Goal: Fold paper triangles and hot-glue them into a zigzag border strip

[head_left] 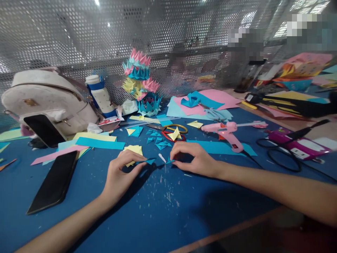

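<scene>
My left hand (121, 171) pinches a small folded blue paper triangle (150, 161) between thumb and forefinger, just above the table. In my right hand (195, 160) a second small blue paper piece (170, 161) is gripped between the fingertips, its point toward the left one. The two pieces are apart. A short whitish stick (162, 158) lies between the hands. Just beyond them are several small blue folded triangles (158, 140), a yellow folded piece (175, 134) and scissors (181, 128) with red and yellow handles. Folded yellow paper (133, 150) sits behind my left hand.
A pink glue gun (226, 131) rests at right, near a purple power strip (295, 144) with a black cable. Two phones (56, 179), a backpack (47, 95) and a bottle (98, 95) are at left. A folded-paper tower (143, 80) stands at the back.
</scene>
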The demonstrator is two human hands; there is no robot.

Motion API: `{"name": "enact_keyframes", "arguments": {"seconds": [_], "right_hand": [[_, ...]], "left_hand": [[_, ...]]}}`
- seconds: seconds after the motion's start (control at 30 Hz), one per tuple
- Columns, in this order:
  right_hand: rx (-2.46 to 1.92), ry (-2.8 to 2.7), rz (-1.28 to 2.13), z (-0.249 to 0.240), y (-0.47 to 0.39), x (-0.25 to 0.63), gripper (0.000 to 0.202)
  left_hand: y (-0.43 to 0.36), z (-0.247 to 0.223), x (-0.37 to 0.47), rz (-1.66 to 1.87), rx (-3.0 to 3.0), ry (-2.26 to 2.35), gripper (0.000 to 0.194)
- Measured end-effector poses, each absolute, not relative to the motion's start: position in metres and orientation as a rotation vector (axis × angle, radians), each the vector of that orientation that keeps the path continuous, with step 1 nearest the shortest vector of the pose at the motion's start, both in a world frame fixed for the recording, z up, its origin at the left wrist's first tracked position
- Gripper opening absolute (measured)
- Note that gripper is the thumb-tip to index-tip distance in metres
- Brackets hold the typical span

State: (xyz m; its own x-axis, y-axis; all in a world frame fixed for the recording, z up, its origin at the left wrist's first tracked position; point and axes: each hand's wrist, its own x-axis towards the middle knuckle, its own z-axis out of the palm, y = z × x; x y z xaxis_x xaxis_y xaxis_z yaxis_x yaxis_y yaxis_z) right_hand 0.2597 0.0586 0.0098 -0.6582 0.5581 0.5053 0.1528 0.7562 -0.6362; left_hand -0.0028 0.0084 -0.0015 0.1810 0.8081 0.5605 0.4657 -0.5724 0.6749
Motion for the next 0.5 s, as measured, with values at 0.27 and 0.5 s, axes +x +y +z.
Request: {"name": "enact_keyframes", "arguments": {"seconds": [0.27, 0.5], "right_hand": [[-0.393, -2.175, 0.710, 0.0079, 0.0562, 0.2609, 0.009], [-0.452, -2.176, 0.802, 0.0075, 0.0534, 0.2616, 0.020]], "left_hand": [[0.0071, -0.0024, -0.0042, 1.343, 2.128, 1.186, 0.007], [0.0056, -0.0016, -0.0036, 1.334, 2.170, 1.134, 0.008]]}}
